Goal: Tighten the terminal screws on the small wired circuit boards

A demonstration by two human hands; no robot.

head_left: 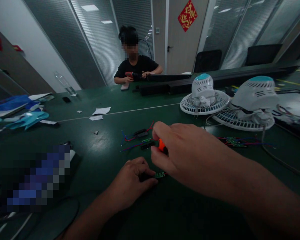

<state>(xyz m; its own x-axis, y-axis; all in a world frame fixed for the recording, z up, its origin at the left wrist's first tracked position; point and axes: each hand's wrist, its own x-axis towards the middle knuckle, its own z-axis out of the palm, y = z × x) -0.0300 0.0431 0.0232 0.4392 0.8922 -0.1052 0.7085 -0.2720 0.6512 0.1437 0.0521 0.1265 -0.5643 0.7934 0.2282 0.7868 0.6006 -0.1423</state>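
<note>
My left hand (131, 183) rests on the dark green table (102, 156), its fingers pressed down on a small green circuit board (160, 174). My right hand (182, 153) hovers just above it, closed around a small tool with an orange handle (161, 145); the tool's tip is hidden by the fingers. Just beyond my hands lie small black parts with a green board and red and blue wires (140, 137).
Two white fan heads (203, 95) (252, 103) lie face down at the right, with more wired boards (236, 141) in front. Paper scraps (101, 111) and blue plastic bags (22, 110) lie at the left. A person in black (136, 66) works across the table.
</note>
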